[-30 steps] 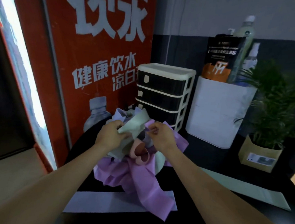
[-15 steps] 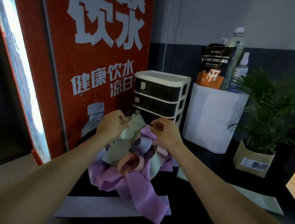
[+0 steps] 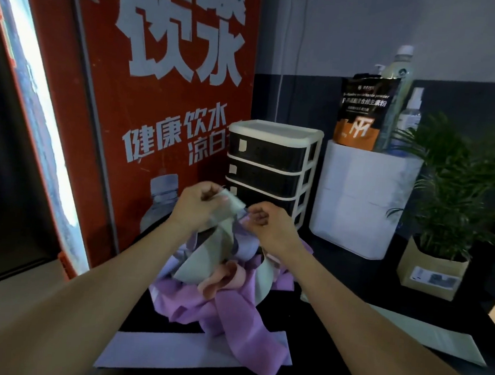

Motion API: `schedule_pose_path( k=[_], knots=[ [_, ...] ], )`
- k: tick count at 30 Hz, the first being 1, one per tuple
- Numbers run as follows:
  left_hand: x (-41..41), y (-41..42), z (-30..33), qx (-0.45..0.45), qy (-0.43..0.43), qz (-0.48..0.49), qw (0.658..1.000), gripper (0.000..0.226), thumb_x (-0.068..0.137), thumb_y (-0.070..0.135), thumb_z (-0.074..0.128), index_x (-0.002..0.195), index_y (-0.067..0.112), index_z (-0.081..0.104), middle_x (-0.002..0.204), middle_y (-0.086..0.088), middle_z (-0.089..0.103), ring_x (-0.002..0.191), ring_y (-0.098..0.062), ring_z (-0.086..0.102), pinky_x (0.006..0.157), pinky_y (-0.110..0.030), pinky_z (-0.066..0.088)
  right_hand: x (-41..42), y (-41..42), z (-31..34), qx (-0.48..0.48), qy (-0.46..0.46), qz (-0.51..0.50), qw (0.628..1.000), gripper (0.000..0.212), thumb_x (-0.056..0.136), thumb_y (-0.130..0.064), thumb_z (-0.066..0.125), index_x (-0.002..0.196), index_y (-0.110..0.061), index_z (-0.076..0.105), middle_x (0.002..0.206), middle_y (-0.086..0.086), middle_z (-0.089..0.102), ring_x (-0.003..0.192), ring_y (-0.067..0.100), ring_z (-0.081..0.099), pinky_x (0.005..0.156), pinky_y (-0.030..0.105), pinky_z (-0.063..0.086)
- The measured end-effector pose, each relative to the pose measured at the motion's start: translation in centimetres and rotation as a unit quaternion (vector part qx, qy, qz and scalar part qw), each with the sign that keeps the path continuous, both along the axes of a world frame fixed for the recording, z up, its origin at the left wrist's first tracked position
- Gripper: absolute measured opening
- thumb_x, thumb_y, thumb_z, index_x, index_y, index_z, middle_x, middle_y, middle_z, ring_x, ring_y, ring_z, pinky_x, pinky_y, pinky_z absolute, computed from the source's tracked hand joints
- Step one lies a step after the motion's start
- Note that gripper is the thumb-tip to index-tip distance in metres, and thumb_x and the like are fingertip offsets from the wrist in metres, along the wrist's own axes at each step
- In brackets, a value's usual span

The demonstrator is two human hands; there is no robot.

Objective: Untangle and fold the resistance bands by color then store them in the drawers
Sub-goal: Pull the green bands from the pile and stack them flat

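A tangled heap of resistance bands [image 3: 226,292] in purple, pink, lavender and pale green lies on the black table. My left hand [image 3: 194,207] pinches the end of a pale green band [image 3: 221,244] and holds it above the heap. My right hand [image 3: 267,224] pinches a lavender band [image 3: 243,240] beside it, fingers curled. Behind the hands stands a small drawer unit [image 3: 271,165] with dark drawers in a cream frame, all drawers pushed in. A flat lavender band [image 3: 168,349] lies at the front, and a flat pale green band [image 3: 424,337] lies to the right.
A red poster panel [image 3: 156,121] rises on the left. A white box [image 3: 364,196] holding a pouch and bottles stands right of the drawers. A potted plant [image 3: 452,203] in a paper bag is at the far right. The black table [image 3: 330,356] runs to the front.
Both hands have risen from the heap and drawn the pale green band upward. The camera has tilted up a little.
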State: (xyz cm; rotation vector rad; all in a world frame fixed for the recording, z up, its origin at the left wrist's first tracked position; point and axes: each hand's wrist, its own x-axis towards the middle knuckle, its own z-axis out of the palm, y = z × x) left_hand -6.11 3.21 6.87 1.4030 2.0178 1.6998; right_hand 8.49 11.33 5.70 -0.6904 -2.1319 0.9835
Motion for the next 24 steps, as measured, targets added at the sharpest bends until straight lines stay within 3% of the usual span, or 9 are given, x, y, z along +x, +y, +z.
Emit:
schedule_pose_path(
  k=[2,4,8,10,13,17,19,22,24],
  knots=[
    [0.7,0.4,1.6,0.031,-0.035,-0.037,0.998,0.003,0.087,0.011,0.062,0.089,0.014,0.063,0.078,0.004,0.060,0.067,0.002,0.055,0.056,-0.008,0.044,0.1,0.1,0.8,-0.010,0.023,0.012,1.000,0.034,0.079,-0.009,0.072,0.111,-0.005,0.060,0.092,0.001,0.058,0.083,0.012,0.054,0.081,0.025,0.050],
    [1.3,0.9,3.0,0.052,-0.066,-0.060,0.995,0.007,0.089,0.012,0.060,0.094,0.013,0.064,0.085,0.003,0.061,0.077,-0.006,0.055,0.058,-0.011,0.047,0.3,0.1,1.8,-0.016,0.039,0.019,0.999,0.040,0.078,-0.010,0.073,0.114,-0.006,0.057,0.096,0.002,0.057,0.084,0.013,0.054,0.084,0.030,0.050],
    [2.6,1.4,5.5,0.083,-0.092,-0.114,0.986,0.014,0.088,0.016,0.060,0.084,0.028,0.067,0.090,0.005,0.065,0.090,-0.016,0.055,0.083,-0.032,0.046,1.5,0.6,3.9,0.003,0.102,-0.013,0.995,0.037,0.079,-0.011,0.072,0.112,-0.011,0.054,0.098,0.000,0.060,0.087,0.016,0.059,0.082,0.028,0.050],
    [3.7,1.6,6.7,0.089,-0.103,-0.142,0.981,0.013,0.089,0.015,0.058,0.086,0.025,0.065,0.091,0.003,0.064,0.089,-0.015,0.055,0.082,-0.031,0.046,2.1,0.8,5.1,0.000,0.129,-0.024,0.991,0.039,0.081,-0.013,0.071,0.114,-0.009,0.051,0.101,0.002,0.062,0.090,0.016,0.061,0.081,0.023,0.051],
    [5.4,2.0,8.1,0.119,-0.161,-0.210,0.957,0.012,0.091,0.010,0.052,0.090,0.016,0.062,0.088,-0.001,0.061,0.084,-0.014,0.056,0.080,-0.030,0.048,3.3,0.9,6.7,0.027,0.146,-0.029,0.989,0.031,0.083,-0.017,0.069,0.109,-0.008,0.054,0.095,-0.003,0.062,0.083,0.007,0.059,0.065,0.004,0.045],
    [7.5,2.3,8.8,0.097,-0.206,-0.234,0.945,0.013,0.094,0.011,0.048,0.095,0.019,0.058,0.083,0.003,0.063,0.067,-0.004,0.061,0.067,-0.026,0.051,5.2,1.1,7.5,0.044,0.164,-0.041,0.985,0.016,0.084,-0.015,0.067,0.096,-0.009,0.058,0.084,-0.007,0.060,0.075,0.005,0.056,0.063,0.007,0.044],
    [8.2,2.5,8.9,0.084,-0.224,-0.255,0.937,0.014,0.093,0.009,0.050,0.098,0.020,0.058,0.085,0.003,0.064,0.068,-0.004,0.062,0.070,-0.027,0.050,6.0,1.3,7.6,0.051,0.161,-0.046,0.985,0.008,0.084,-0.015,0.067,0.086,-0.010,0.061,0.076,-0.006,0.060,0.069,0.005,0.055,0.060,0.007,0.042],
    [8.9,2.7,8.6,0.046,-0.164,-0.278,0.946,0.040,0.078,0.006,0.067,0.111,0.021,0.052,0.111,-0.005,0.060,0.100,-0.014,0.059,0.089,-0.031,0.049,7.0,1.8,7.7,0.066,0.173,-0.054,0.981,0.020,0.085,-0.010,0.064,0.070,-0.019,0.055,0.068,-0.007,0.056,0.063,0.006,0.050,0.058,0.011,0.040],
    [9.2,2.9,8.2,0.008,-0.054,-0.240,0.969,0.069,0.065,0.004,0.078,0.124,0.018,0.044,0.121,-0.004,0.055,0.110,-0.015,0.055,0.091,-0.028,0.050,7.4,2.0,8.0,0.067,0.177,-0.055,0.980,0.020,0.086,-0.009,0.064,0.070,-0.018,0.054,0.068,-0.006,0.056,0.064,0.008,0.050,0.059,0.014,0.040]
  ],
)
